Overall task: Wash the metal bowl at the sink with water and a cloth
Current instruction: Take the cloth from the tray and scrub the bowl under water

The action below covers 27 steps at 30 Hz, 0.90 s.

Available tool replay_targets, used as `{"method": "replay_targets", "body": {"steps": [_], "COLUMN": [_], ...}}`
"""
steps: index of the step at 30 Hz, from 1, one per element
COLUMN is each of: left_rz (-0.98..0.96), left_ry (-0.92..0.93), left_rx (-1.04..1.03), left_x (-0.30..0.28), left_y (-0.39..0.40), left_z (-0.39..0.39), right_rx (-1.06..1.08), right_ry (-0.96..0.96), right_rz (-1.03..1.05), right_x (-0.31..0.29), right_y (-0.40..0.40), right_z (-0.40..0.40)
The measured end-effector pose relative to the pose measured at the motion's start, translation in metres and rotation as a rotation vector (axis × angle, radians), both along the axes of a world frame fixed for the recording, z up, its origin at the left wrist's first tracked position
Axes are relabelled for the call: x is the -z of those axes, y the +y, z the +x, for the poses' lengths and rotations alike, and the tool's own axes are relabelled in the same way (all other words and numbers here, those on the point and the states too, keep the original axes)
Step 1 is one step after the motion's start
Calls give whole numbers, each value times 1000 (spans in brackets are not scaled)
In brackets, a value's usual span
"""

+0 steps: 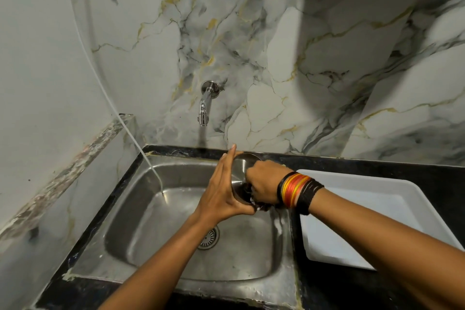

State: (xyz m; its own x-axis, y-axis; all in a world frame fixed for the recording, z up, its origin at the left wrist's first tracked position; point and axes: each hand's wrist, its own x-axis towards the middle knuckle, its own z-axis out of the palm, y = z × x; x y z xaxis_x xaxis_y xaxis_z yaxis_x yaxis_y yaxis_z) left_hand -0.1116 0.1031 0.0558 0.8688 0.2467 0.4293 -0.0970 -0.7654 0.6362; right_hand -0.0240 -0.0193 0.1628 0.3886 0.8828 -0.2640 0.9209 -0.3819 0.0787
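Note:
The metal bowl (242, 166) is held tilted on its side above the steel sink (141, 211), its opening facing right. My left hand (221, 191) cups its outer wall and bottom, fingers stretched upward along it. My right hand (264, 181) reaches into the bowl, fingers closed on a dark cloth (254, 202) pressed against the inside. Only a crumpled edge of the cloth shows below my right hand. A wall tap (204, 108) sits above and to the left of the bowl; I cannot tell whether water runs from it.
A white tray (392, 209) lies on the black counter (377, 165) right of the sink. A thin white hose (141, 148) hangs from the upper left into the basin. The drain strainer (210, 238) sits in the basin floor. Marble-patterned walls close in behind and on the left.

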Motion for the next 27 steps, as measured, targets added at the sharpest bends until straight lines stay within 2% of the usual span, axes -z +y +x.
{"method": "replay_targets", "body": {"steps": [2,4,6,10,13,15,17,19,21,23,24,27], "left_rz": [30,28,-29,-169,-244,-313,-437,-558,-650,-723,-745,-785], "left_ry": [1,-2,-15,-20,-50,-77,-89,-82,-69,-53,-44,-45], "left_rx": [37,56,31,-45,-83,-123,-158,-181,-170,-132,-109,-89], "left_x": [2,4,6,0,-5,-6,-8,-13,-22,-31,-34,-38], "left_y": [-2,-5,-5,-3,11,25,34,39,36,28,24,19], "left_z": [2,2,-1,-5,-5,-11,-18,-19,-14,-4,0,8], "right_rx": [61,186,360,782,901,888,893,887,853,798,789,797], "right_ry": [245,488,812,1330,1647,1650,1512,1339,1191,1167,1217,1540], "right_rz": [32,154,358,802,1094,1334,1609,1746,1698,1599,1560,1529], "right_x": [-3,-2,1,17,24,24,22,25,34,47,53,61], "right_y": [0,1,3,12,0,-20,-38,-42,-31,-16,-9,2], "right_z": [3,8,9,5,10,30,54,67,64,48,40,28]}}
